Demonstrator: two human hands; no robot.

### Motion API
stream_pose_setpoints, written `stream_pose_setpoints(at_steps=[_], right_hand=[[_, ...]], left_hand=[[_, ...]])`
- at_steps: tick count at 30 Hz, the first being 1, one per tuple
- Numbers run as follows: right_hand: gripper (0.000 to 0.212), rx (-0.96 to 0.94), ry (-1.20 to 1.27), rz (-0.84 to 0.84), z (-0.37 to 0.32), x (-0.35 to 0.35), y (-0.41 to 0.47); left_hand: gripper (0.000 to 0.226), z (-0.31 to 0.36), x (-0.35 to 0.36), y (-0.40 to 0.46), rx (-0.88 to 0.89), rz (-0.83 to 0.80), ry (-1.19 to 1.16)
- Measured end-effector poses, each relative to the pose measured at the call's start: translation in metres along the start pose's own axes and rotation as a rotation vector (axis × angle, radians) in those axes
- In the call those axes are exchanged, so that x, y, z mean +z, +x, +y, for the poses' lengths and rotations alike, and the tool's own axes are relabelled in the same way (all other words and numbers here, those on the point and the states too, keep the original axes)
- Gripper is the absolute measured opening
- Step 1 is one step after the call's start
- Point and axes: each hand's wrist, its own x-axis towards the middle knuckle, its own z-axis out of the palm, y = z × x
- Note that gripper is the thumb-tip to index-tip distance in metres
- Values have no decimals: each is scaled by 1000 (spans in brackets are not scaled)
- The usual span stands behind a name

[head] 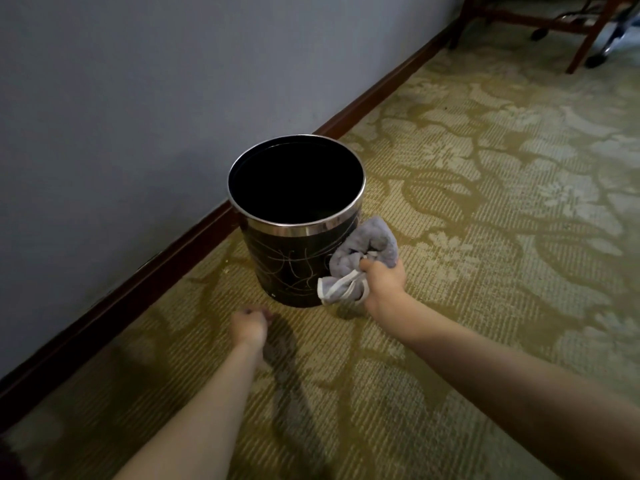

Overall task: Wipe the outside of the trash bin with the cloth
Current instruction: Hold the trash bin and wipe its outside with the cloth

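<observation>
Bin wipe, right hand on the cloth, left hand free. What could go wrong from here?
1. The trash bin stands upright on the carpet with nothing bracing it; the left hand is off it, so a sideways push from the cloth may slide or tip it.
2. The right hand works only the bin's right side; the side facing the wall could get missed.
3. A loose cloth corner hangs near the carpet and may drag.

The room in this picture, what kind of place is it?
Probably a hotel room or similar furnished room: patterned carpet, a small black trash bin by the wall, and wooden furniture legs at the far end.
</observation>
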Motion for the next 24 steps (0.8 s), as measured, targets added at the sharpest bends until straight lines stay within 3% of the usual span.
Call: stream_pose_setpoints(at_steps=[3, 8, 13, 24], right_hand=[[48, -31, 56, -90, -13, 0, -22], [54, 67, 184, -197, -16, 3, -36], [63, 43, 130, -88, 1, 8, -25], [67, 80, -206, 82, 47, 11, 5]], left_hand=[[28, 7, -3, 1, 32, 13, -2], [20, 14, -9, 7, 77, -11, -14], [30, 7, -15, 8, 103, 4, 11], [17, -1, -6, -10, 169, -39, 25]])
